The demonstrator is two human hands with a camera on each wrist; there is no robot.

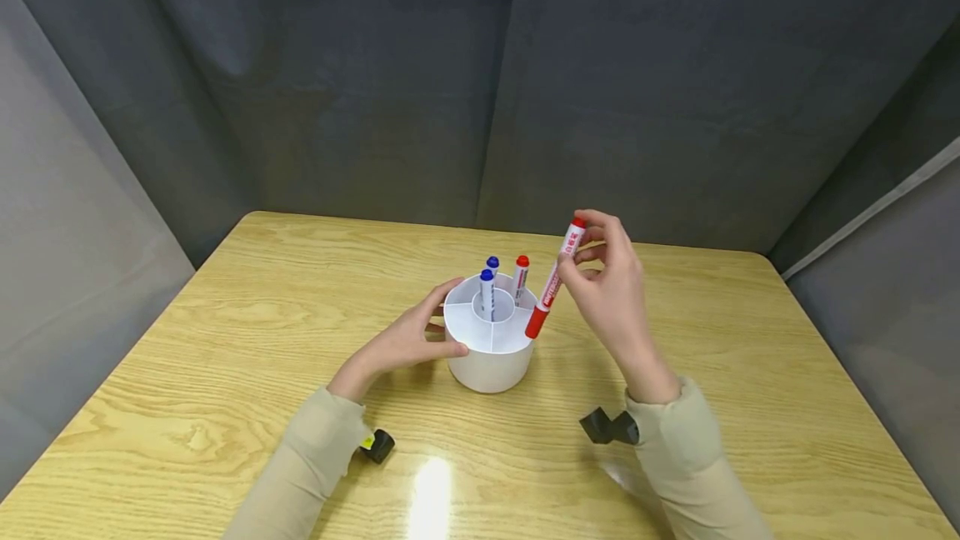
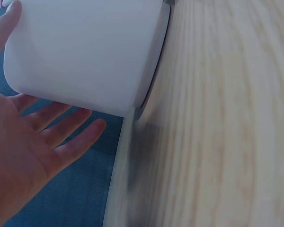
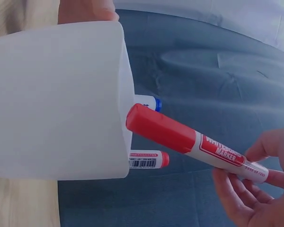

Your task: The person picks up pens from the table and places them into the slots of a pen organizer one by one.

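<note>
While R hand [image 1: 611,290] grips: 2 red markers [image 1: 553,277]; 2 blue [image 1: 487,290].

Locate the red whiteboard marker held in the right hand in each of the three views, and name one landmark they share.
Head view: the red marker is right of centre, tilted, cap down at the holder's right rim, pinched by the right hand.
Left wrist view: not in it.
Right wrist view: it runs across the centre toward lower right, cap toward the holder.
Shared landmark: the white round holder.
</note>
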